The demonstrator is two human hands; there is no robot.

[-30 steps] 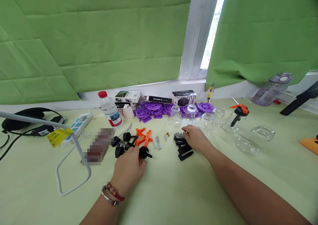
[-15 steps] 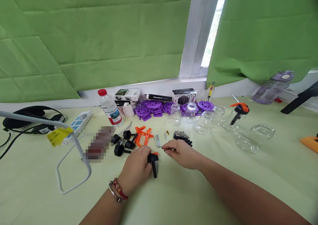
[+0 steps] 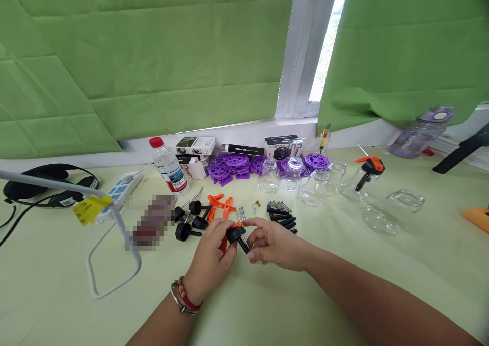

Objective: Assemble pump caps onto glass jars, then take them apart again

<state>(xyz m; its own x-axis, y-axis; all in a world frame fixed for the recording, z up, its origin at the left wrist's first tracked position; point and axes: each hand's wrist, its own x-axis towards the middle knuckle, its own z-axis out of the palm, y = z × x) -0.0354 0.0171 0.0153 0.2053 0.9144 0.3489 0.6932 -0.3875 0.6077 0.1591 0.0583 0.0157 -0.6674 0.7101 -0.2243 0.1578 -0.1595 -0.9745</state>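
My left hand (image 3: 214, 249) is closed on a round black-and-orange lid piece (image 3: 236, 234), which is tilted with its black stem and a metal pin pointing down to the right. My right hand (image 3: 269, 241) also grips this piece, its index finger near the orange top and its thumb at the stem's lower end. Just beyond the hands lie orange levers (image 3: 226, 206) and several metal pins (image 3: 241, 213). Black lid pieces with stems (image 3: 184, 231) are left of them. Black tubes (image 3: 284, 219) and small springs (image 3: 279, 206) sit beyond my right hand.
Upturned glass jars (image 3: 311, 193) stand at the right, one bearing a black-and-orange lid (image 3: 371, 166). Purple plastic parts (image 3: 237, 162), boxes (image 3: 282, 146) and a water bottle (image 3: 169, 167) line the back. A grey metal stand (image 3: 130, 244) and headphones (image 3: 49, 180) occupy the left.
My right hand has turned and come to the lid piece, and now grips it. In my left hand, the piece has tilted, its stem swinging toward the right. The black tubes are more exposed.
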